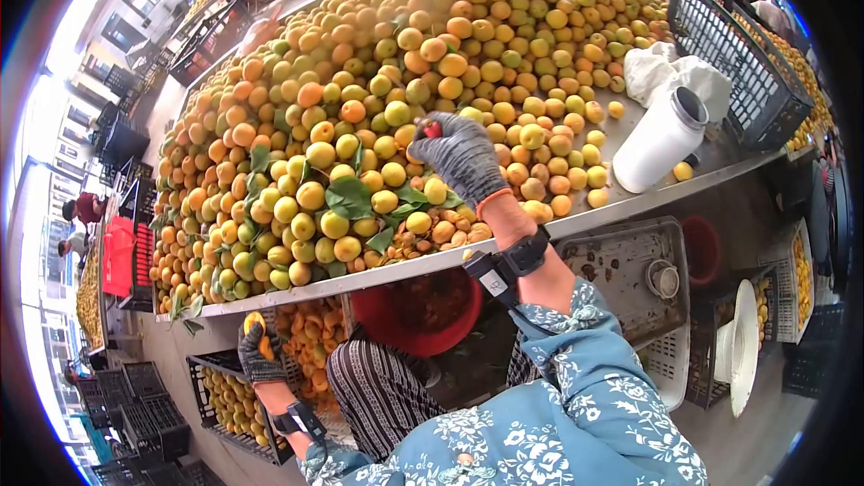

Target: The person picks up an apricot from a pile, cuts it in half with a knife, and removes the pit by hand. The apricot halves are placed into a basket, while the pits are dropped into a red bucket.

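Note:
My right hand, in a grey knit glove, is over the front part of a large heap of apricots. Its fingers are curled around a small red object, mostly hidden in the grip. At lower left, below the table's edge, my gloved left hand pinches an orange piece of apricot. Beneath that hand are a black crate of whole apricots and a mass of opened orange apricots. Green leaves and some crushed fruit lie in front of the heap.
A metal table rim runs in front of me. On the right stand a white bottle, a white bag and a black crate. Below are a red basin and a grey tray. Other people are in the background.

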### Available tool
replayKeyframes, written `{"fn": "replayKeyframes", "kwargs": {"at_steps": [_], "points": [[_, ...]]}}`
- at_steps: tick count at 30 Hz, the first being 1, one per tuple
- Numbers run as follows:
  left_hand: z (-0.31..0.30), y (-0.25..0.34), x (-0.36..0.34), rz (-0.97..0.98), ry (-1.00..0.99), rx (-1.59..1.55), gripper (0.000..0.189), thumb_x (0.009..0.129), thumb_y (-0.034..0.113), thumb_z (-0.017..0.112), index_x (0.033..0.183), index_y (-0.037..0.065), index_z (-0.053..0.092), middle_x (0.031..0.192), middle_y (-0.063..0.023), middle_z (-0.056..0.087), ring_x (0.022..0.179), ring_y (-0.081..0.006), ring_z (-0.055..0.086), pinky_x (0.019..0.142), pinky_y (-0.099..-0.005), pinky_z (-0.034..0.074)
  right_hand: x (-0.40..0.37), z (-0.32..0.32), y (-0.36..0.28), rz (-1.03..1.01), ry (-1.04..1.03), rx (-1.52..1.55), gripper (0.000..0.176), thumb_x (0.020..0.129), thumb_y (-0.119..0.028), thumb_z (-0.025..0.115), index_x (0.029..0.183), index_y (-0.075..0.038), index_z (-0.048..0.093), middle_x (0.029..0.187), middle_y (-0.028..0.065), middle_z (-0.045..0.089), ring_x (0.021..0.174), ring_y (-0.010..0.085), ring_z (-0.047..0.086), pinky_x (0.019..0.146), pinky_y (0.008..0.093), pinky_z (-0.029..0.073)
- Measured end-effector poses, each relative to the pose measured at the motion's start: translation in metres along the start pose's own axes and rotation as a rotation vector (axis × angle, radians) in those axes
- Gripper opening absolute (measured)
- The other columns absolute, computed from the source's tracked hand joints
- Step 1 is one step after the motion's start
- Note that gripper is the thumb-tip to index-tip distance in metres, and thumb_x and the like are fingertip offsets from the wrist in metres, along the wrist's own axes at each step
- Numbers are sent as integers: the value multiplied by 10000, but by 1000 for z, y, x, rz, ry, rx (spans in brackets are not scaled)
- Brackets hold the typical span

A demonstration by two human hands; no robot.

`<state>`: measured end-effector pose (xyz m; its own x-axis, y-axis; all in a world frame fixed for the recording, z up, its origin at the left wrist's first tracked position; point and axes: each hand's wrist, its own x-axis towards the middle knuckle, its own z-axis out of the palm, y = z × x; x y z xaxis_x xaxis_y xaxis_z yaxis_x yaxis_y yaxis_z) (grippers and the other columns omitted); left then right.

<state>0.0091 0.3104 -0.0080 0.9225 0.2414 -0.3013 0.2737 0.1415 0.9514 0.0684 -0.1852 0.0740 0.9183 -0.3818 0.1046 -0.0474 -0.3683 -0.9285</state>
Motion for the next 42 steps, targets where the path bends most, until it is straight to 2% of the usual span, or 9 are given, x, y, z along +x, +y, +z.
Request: {"fn": "replayKeyframes", "kwargs": {"at_steps": [4,7,12,22,24,27,32,40,42], "points": [[-92,-81,80,84,263,306,455,825,81,695,1252,81,538,1070,-54,609,821,-167,575,656,-340,509,-5,-14,3,28,1,-229,306,711,-330,681,912,-99,671,854,170,660,841,355,633,766,431,497],[-4,-8,18,90,384,280,419,818,53,697,1212,60,555,1083,-67,608,837,-164,587,693,-313,508,-8,-41,28,47,71,-223,357,700,-366,663,937,-99,664,862,166,665,845,352,636,765,426,502],[92,51,-22,249,100,-37,273,824,55,674,1090,53,610,924,-58,659,787,-164,631,690,-297,522,10,-109,80,95,276,-475,381,712,-287,680,1053,-121,645,935,173,661,900,344,636,801,433,496],[265,43,-68,193,-501,68,211,818,35,673,1028,19,660,924,-58,674,824,-126,623,759,-255,510,26,-115,107,77,-26,-763,409,759,-209,663,1160,-193,587,995,203,645,943,374,624,829,443,491],[281,33,-68,153,-570,-13,226,815,14,676,1040,20,655,937,-55,671,830,-126,626,778,-259,518,29,-109,110,87,45,-701,389,742,-206,687,1121,-166,610,962,180,656,898,356,635,799,425,499],[294,14,-58,146,-699,-161,463,735,-29,739,1165,42,582,1003,-70,648,906,-152,623,785,-275,532,11,-89,72,-7,-77,35,513,568,-71,828,1051,-79,656,906,39,672,830,153,630,748,302,510],[305,-5,-45,287,-798,-141,814,603,18,852,1304,73,443,1206,-93,549,1048,-179,565,831,-325,526,-37,-31,-9,-8,-328,480,483,627,-57,832,1066,0,640,919,20,664,839,97,615,784,252,516],[259,27,-36,192,-637,-304,601,630,-25,786,1185,21,559,1090,-50,610,1007,-159,589,892,-310,502,-63,33,-51,84,-503,456,333,797,-211,720,1047,-12,625,919,24,645,839,110,586,760,272,488],[241,28,-26,203,-652,-416,571,706,38,724,1236,-2,513,1050,-100,618,933,-227,634,777,-341,558,-67,40,-61,62,-487,449,256,897,-235,608,1030,-16,611,878,2,586,799,77,531,723,245,455]]}}
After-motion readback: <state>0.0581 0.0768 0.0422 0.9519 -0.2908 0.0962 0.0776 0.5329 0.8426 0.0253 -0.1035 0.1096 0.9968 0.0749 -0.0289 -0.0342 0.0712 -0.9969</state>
